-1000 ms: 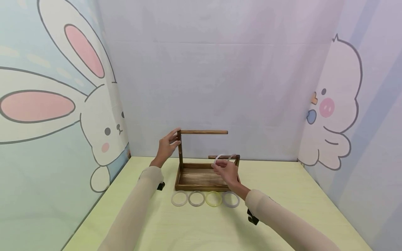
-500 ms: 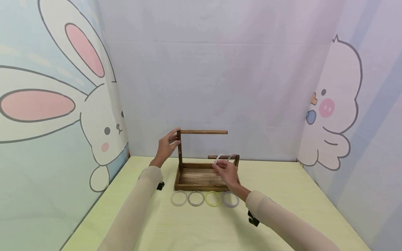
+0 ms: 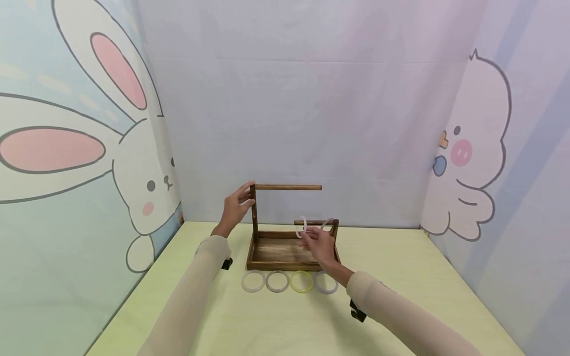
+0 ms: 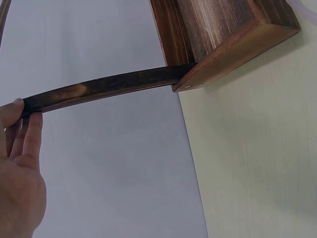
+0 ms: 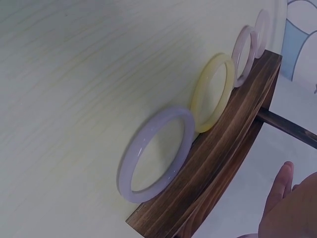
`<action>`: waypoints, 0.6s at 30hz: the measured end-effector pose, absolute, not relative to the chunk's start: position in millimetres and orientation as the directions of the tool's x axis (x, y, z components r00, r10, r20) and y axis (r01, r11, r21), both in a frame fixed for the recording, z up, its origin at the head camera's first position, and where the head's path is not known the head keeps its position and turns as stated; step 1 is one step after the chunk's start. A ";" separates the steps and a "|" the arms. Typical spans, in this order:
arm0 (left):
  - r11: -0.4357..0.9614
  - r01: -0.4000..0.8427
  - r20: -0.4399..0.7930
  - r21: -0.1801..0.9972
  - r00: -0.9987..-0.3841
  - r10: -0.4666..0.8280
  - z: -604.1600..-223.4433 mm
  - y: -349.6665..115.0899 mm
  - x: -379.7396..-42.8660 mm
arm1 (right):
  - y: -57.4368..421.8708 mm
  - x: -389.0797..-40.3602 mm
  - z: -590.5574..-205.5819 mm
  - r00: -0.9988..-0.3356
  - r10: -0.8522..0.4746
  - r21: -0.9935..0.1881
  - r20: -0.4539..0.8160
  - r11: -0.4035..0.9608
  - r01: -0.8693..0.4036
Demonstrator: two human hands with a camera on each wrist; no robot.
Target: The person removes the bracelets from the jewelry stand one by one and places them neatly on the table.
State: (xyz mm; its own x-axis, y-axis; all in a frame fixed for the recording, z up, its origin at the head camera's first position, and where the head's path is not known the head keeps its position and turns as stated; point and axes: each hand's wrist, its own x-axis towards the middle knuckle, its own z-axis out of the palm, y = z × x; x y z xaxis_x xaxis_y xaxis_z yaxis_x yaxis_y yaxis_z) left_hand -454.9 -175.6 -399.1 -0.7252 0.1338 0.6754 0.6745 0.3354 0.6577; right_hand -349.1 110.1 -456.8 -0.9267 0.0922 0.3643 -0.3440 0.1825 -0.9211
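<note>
A wooden bangle stand (image 3: 285,265) has a tray base, a long upper bar (image 3: 289,187) and a short lower bar (image 3: 314,223). My left hand (image 3: 236,208) grips the tall post (image 4: 99,91) near its top, thumb and fingers on either side. My right hand (image 3: 321,245) pinches a whitish bangle (image 3: 305,223), which overlaps the short bar's left end in the head view. Farther right on that bar hangs a pinkish bangle (image 3: 326,223), partly behind the hand. In the right wrist view only part of the right hand (image 5: 292,208) shows, its grip hidden.
Along the tray's front edge, a whitish bangle (image 3: 243,283), a greyish-pink bangle (image 3: 267,283), a yellow bangle (image 5: 199,99) and a lavender bangle (image 5: 130,163) lie in a row on the pale table (image 3: 383,262). A cloth backdrop (image 3: 378,148) rises behind.
My right hand has shifted slightly left, and the whitish bangle in it has moved left to the short bar's end and turned more edge-on. The left hand keeps its grip on the post.
</note>
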 end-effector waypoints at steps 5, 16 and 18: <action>0.327 0.684 0.682 0.653 -0.718 0.140 -398.9 -174.9 -456.1 | 109.8 -351.4 -459.6 -0.929 0.106 -0.925 0.356 0.185 -0.333; 0.340 0.679 0.681 0.650 -0.720 0.136 -399.4 -175.2 -456.5 | 111.4 -349.4 -456.5 -0.940 0.100 -0.941 0.327 0.130 -0.314; 0.340 0.674 0.675 0.656 -0.725 0.134 -398.9 -175.2 -456.1 | 111.7 -350.0 -457.2 -0.939 0.094 -0.939 0.331 0.129 -0.318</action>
State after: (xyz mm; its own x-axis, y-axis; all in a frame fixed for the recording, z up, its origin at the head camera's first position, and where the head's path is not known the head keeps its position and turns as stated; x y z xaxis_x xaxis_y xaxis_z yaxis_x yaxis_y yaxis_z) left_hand -456.1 -175.2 -398.9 -0.7253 0.1337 0.6754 0.6737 0.3401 0.6561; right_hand -350.0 111.7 -457.2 -0.9390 0.0936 0.3310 -0.3182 0.1292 -0.9392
